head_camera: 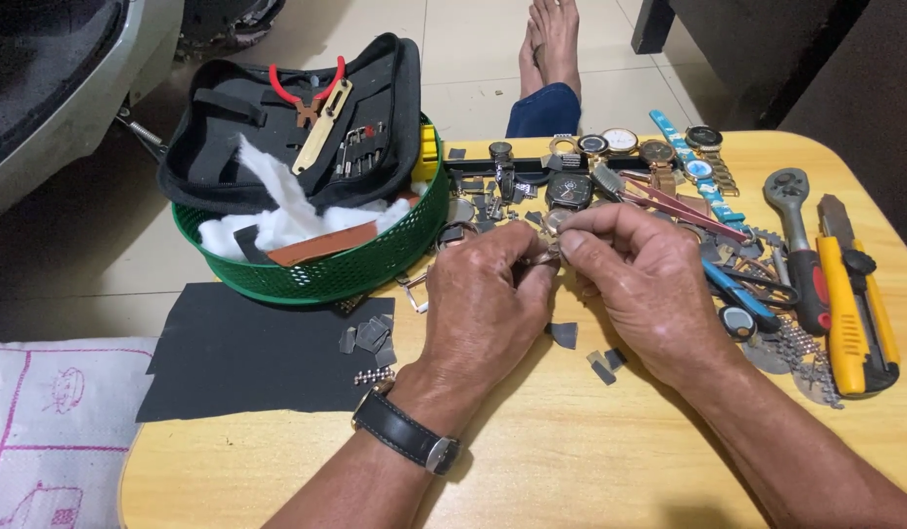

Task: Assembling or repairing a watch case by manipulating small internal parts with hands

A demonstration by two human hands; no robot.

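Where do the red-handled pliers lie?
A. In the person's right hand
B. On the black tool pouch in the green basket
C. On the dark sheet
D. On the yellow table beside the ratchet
B: the red-handled pliers rest on the open black tool pouch sitting in the green basket.

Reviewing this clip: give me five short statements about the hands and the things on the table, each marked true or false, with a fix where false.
1. Both hands meet over the table, the left hand and right hand pinching a small metal part. True.
2. The left wrist is bare. False: it wears a black strap watch.
3. The green basket holds a black tool pouch. True.
4. The yellow knife lies left of the hands. False: it lies to their right.
5. The red-handled pliers lie on the bare table. False: they rest on the pouch.
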